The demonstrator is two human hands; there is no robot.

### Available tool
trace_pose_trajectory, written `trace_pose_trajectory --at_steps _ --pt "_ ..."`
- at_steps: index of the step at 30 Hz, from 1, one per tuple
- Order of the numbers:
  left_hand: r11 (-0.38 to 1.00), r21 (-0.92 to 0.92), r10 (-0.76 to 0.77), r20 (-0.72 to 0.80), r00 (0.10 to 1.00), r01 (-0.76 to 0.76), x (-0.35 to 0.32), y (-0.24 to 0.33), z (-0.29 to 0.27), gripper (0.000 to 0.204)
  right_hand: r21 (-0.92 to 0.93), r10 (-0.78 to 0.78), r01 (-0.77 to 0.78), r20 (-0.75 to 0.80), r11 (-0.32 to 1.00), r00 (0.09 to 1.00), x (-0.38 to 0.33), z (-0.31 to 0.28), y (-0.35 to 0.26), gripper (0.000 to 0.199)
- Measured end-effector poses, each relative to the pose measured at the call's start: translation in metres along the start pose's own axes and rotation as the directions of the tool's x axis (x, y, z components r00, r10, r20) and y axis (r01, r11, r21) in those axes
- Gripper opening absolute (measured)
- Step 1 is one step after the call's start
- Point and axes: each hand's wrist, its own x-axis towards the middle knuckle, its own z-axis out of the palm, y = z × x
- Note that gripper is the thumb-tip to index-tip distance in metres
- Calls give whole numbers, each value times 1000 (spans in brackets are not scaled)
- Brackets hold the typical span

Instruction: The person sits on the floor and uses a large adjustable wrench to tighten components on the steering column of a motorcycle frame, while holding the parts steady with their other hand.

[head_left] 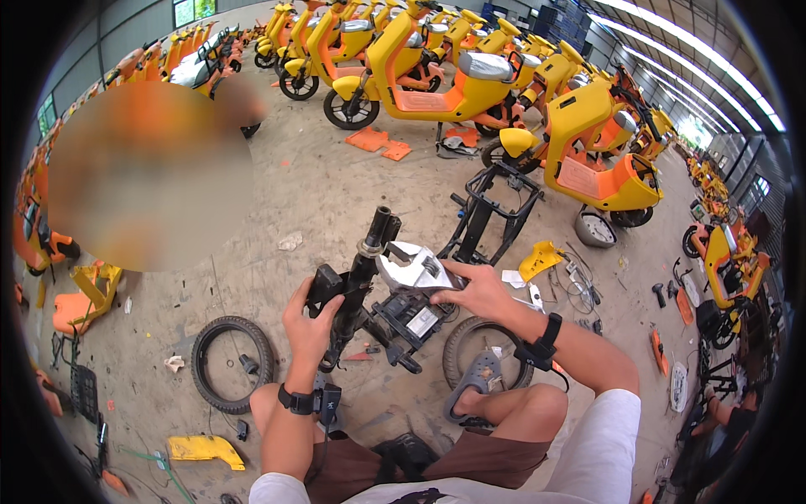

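Note:
A stripped black scooter frame (481,227) stands before my knees, with its upright steering tube (363,273) tilted a little and a metal ring nut (369,249) near the top. My right hand (483,290) is closed round a big silver adjustable wrench (416,267), whose jaws lie beside the tube just below the nut. Whether they touch it, I cannot tell. To the left, my left hand (309,323) grips a black boxy part (324,287) against the tube, thumb on its near side. Between the hands and my feet sits a black unit with a pale label (421,322).
Tyres lie left (232,364) and right (460,353) of my feet. A yellow panel (206,451) is at lower left, a yellow cover (540,260) and loose cables (579,281) at right. Rows of yellow scooters (437,84) stand behind. A blurred patch hides the left.

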Motion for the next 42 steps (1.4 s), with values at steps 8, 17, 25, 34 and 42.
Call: trace_pose_trajectory --at_steps 8,17,25,34,42 --pt "998 42 -46 55 997 44 0 8 -3 57 -215 -74 79 29 973 997 25 -4 -2 66" --pt "997 47 -65 34 997 63 -2 5 0 56 -406 -230 242 79 882 970 25 3 -1 68" --pt "994 6 -113 39 993 113 -1 8 -1 53 -390 17 96 277 916 961 19 15 -27 64" --pt "998 -15 -60 9 998 60 0 13 0 51 -360 68 47 302 932 951 15 20 -42 50" --pt "998 29 -58 9 998 58 0 10 -5 50 -150 333 -303 271 941 903 -3 60 -107 57"
